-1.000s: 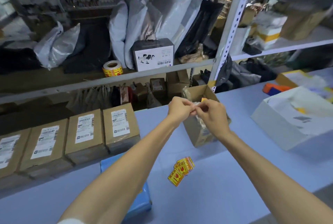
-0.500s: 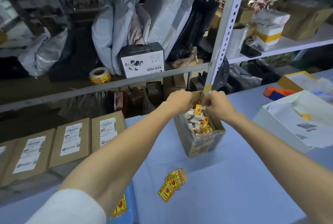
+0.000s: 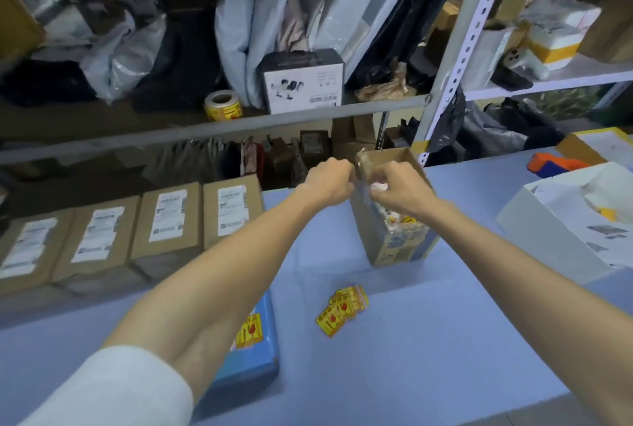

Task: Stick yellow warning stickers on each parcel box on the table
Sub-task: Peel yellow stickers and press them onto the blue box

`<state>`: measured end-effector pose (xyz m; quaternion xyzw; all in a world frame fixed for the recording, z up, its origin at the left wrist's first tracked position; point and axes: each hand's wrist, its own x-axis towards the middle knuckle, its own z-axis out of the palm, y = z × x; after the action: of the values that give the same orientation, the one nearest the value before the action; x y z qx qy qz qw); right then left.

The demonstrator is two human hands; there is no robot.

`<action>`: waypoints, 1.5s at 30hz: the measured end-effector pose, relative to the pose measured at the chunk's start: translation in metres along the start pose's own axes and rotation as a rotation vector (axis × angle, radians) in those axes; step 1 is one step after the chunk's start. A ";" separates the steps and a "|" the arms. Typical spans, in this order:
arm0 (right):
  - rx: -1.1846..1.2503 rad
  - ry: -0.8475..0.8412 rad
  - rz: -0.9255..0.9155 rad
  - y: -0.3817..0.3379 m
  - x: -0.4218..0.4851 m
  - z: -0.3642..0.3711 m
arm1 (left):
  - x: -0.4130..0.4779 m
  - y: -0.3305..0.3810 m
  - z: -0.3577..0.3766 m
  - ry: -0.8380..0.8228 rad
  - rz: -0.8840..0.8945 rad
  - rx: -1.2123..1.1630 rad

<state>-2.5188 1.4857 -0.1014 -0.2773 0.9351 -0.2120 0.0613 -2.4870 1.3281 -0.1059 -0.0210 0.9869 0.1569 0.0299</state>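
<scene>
- Spanning the view, our smooth blue table [image 3: 445,357] carries everything.
- Four matte cardboard parcel boxes [image 3: 164,220] line its left side, white-labelled, with no yellow on them; the flat blue parcel [image 3: 265,353] bears one sticker.
- Over the open carton [image 3: 394,244] we are probably peeling backing.
- Our left hand [image 3: 329,182] and right hand [image 3: 400,189] curl fingertip to fingertip; what they pinch, we cannot tell.
- Glossy square yellow stickers [image 3: 342,309] lie fanned near us; next, one must be pressed flat onto a box in the row.

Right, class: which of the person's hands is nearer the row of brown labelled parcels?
Left. The left hand is to the right of the brown parcels, beside the open box; the right hand is further right, over that box.
</scene>
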 end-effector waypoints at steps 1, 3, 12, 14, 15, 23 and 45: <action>-0.011 -0.027 -0.021 -0.011 -0.002 0.009 | -0.012 -0.012 0.003 0.005 -0.038 -0.025; -0.020 -0.077 -0.066 -0.034 -0.007 0.028 | -0.039 -0.038 0.010 0.015 -0.117 -0.085; 0.044 -0.278 -0.093 -0.118 -0.055 0.148 | -0.194 -0.177 0.074 0.088 -0.510 -0.291; 0.049 -0.334 -0.053 -0.128 -0.068 0.174 | -0.221 -0.191 0.090 0.093 -0.571 -0.305; 0.054 -0.358 -0.019 -0.133 -0.075 0.186 | -0.231 -0.195 0.097 0.073 -0.616 -0.334; 0.253 -0.433 0.259 -0.142 -0.106 0.237 | -0.258 -0.207 0.116 -0.021 -0.891 -0.665; 0.366 -0.220 0.511 -0.056 -0.072 0.118 | -0.153 -0.117 0.088 -0.108 -0.745 -0.970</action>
<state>-2.4030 1.4395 -0.1839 -0.0393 0.9085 -0.3230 0.2621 -2.3242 1.2490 -0.2160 -0.3676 0.7265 0.5682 0.1197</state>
